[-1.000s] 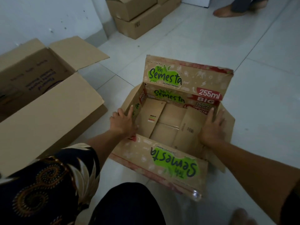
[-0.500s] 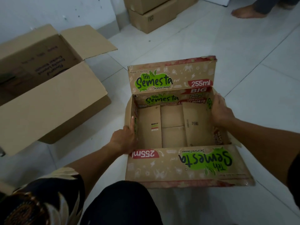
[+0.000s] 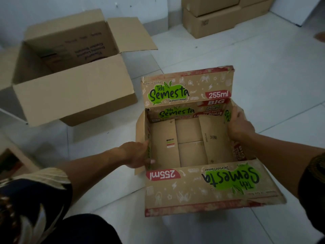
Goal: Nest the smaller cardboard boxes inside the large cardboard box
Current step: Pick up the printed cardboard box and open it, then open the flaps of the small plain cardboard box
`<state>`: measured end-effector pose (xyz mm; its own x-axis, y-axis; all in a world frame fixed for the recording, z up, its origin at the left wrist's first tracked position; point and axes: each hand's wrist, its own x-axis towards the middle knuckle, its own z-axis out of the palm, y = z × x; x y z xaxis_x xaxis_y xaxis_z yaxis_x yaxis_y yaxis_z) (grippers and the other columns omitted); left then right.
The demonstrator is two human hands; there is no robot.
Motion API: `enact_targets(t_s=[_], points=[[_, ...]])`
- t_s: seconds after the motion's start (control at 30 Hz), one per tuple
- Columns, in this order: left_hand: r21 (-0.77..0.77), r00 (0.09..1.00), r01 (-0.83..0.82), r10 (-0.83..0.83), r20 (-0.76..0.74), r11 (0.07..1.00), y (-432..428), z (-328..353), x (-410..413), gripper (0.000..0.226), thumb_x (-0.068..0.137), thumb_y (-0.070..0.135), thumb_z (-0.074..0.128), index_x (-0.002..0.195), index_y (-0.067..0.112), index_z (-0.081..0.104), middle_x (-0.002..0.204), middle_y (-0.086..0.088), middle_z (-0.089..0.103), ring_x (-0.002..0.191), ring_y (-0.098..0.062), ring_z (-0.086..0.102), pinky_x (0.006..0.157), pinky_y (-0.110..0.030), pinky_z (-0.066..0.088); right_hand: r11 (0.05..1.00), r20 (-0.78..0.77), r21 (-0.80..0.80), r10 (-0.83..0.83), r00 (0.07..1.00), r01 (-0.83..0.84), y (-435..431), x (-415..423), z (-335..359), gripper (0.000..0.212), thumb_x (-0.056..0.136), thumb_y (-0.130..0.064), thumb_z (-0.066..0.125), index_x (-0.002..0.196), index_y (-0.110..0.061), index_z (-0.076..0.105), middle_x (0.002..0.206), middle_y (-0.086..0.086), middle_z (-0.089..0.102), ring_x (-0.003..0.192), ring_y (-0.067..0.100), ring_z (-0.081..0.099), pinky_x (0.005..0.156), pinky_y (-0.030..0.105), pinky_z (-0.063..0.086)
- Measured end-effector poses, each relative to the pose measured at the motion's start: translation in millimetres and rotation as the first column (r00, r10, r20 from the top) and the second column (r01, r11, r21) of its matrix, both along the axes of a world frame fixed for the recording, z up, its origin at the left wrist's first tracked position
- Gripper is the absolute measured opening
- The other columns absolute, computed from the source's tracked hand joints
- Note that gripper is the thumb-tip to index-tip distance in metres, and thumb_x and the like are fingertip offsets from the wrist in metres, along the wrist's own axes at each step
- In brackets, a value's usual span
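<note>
- Brown printed cardboard: the small box (image 3: pixel 190 143) sits open on the white tiled floor (image 3: pixel 263 67), right of centre, flaps up, nothing inside but its folded bottom panels.
- Print reads "Teh Semesta", "Jasmine Flavour", "255ml", "BIG"; green logo blobs, red bands along the flap edges, white doodles. Far flap stands upright, near flap folds out toward the camera with its print upside down.
- Left hand (image 3: pixel 136 155) grips the box's left wall, fingers curled over the edge, fingertips inside.
- Right hand (image 3: pixel 239 125) clamps the right wall near the far corner, fingers together over the edge.
- Large box (image 3: pixel 73 95), plain brown, stands open on the floor to the left, just apart from the small one; flaps spread, dark print on the inner far wall, too blurred to read.
- Two closed stacked cartons (image 3: pixel 211 18) sit by the wall at top.
- Patterned sleeve (image 3: pixel 35 199) bottom left.
</note>
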<state>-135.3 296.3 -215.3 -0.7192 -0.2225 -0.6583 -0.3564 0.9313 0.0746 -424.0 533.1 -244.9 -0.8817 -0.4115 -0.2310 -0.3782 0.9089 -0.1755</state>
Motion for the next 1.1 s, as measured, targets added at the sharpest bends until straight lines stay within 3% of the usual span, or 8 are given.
enact_targets(t_s=[0.23, 0.33, 0.4, 0.47, 0.53, 0.63, 0.77, 1.1], points=[[0.276, 0.990, -0.128, 0.107, 0.091, 0.953, 13.6, 19.9, 16.3, 0.070, 0.092, 0.053, 0.054, 0.145, 0.019, 0.023, 0.126, -0.012, 0.062, 0.092, -0.016, 0.054, 0.079, -0.030, 0.043, 0.999, -0.050, 0.018, 0.051, 0.997, -0.050, -10.2, -12.2, -4.3, 0.072, 0.095, -0.028, 0.042, 0.152, -0.029, -0.002, 0.122, 0.027, 0.053, 0.098, 0.044, 0.059, 0.068, 0.042, 0.045], [0.289, 0.991, -0.132, 0.119, 0.064, 0.948, 19.9, 19.6, 21.5, 0.071, 0.094, 0.048, 0.053, 0.150, 0.024, 0.018, 0.125, -0.011, 0.063, 0.098, -0.019, 0.056, 0.083, -0.032, 0.045, 0.997, 0.005, 0.039, 0.065, 0.998, -0.065, -8.6, -9.2, 0.7, 0.079, 0.096, -0.027, 0.045, 0.151, -0.032, -0.011, 0.130, 0.028, 0.046, 0.103, 0.043, 0.056, 0.070, 0.044, 0.047], [0.315, 0.992, -0.130, 0.126, 0.033, 0.940, 18.8, 20.8, 30.4, 0.079, 0.095, 0.044, 0.054, 0.154, 0.030, 0.003, 0.114, -0.006, 0.066, 0.100, -0.021, 0.059, 0.084, -0.031, 0.044, 0.992, 0.051, 0.122, 0.010, 0.999, -0.016, -11.9, -2.9, 6.0, 0.091, 0.093, -0.023, 0.053, 0.150, -0.036, -0.017, 0.146, 0.027, 0.028, 0.120, 0.046, 0.044, 0.085, 0.053, 0.046], [0.340, 0.986, -0.147, 0.166, -0.027, 0.929, 9.7, 29.0, 43.5, 0.084, 0.095, 0.040, 0.055, 0.153, 0.033, -0.005, 0.101, 0.001, 0.066, 0.091, -0.016, 0.060, 0.080, -0.028, 0.042, 0.995, -0.032, 0.092, -0.040, 0.999, 0.043, -19.0, 11.0, 15.7, 0.086, 0.093, -0.024, 0.056, 0.152, -0.031, -0.005, 0.157, 0.025, 0.007, 0.139, 0.048, 0.018, 0.109, 0.065, 0.018], [0.344, 0.963, -0.182, 0.238, -0.125, 0.921, -4.4, 41.4, 57.0, 0.081, 0.095, 0.038, 0.056, 0.153, 0.033, 0.001, 0.098, 0.005, 0.066, 0.084, -0.008, 0.060, 0.075, -0.024, 0.042, 0.994, -0.183, -0.107, -0.051, 0.982, 0.032, -32.9, 29.5, 29.4, 0.077, 0.090, -0.023, 0.060, 0.151, -0.019, 0.014, 0.158, 0.027, 0.009, 0.142, 0.046, 0.012, 0.112, 0.064, 0.004], [0.307, 0.855, -0.294, 0.392, -0.338, 0.905, -21.2, 63.2, 82.8, 0.063, 0.095, 0.039, 0.056, 0.149, 0.028, 0.024, 0.092, 0.010, 0.063, 0.073, 0.001, 0.057, 0.066, -0.019, 0.039, 0.964, -0.301, -0.241, 0.037, 0.953, -0.113, -72.3, 83.4, 54.1, 0.074, 0.085, -0.024, 0.064, 0.147, -0.010, 0.025, 0.156, 0.027, 0.017, 0.142, 0.041, 0.016, 0.114, 0.060, 0.004], [0.171, 0.705, -0.457, 0.473, -0.528, 0.873, -31.6, 84.4, 129.7, 0.039, 0.097, 0.034, 0.052, 0.131, 0.017, 0.048, 0.091, 0.002, 0.068, 0.076, -0.014, 0.059, 0.066, -0.031, 0.041, 0.893, -0.242, -0.330, 0.233, 0.942, -0.305, -137.6, 182.7, 74.2, 0.073, 0.084, -0.029, 0.065, 0.144, -0.008, 0.031, 0.155, 0.024, 0.022, 0.142, 0.038, 0.021, 0.116, 0.056, 0.011], [-0.031, 0.382, -0.859, 0.600, -0.703, 0.511, -59.9, 55.0, 318.1, 0.026, 0.095, 0.015, 0.049, 0.120, 0.014, 0.051, 0.117, -0.012, 0.059, 0.095, -0.032, 0.058, 0.076, -0.042, 0.050, 0.643, -0.124, -0.327, 0.697, 0.706, -0.692, -275.2, 405.1, 54.9, 0.062, 0.089, -0.045, 0.055, 0.136, -0.008, 0.038, 0.133, 0.018, 0.045, 0.120, 0.036, 0.042, 0.097, 0.046, 0.037]])
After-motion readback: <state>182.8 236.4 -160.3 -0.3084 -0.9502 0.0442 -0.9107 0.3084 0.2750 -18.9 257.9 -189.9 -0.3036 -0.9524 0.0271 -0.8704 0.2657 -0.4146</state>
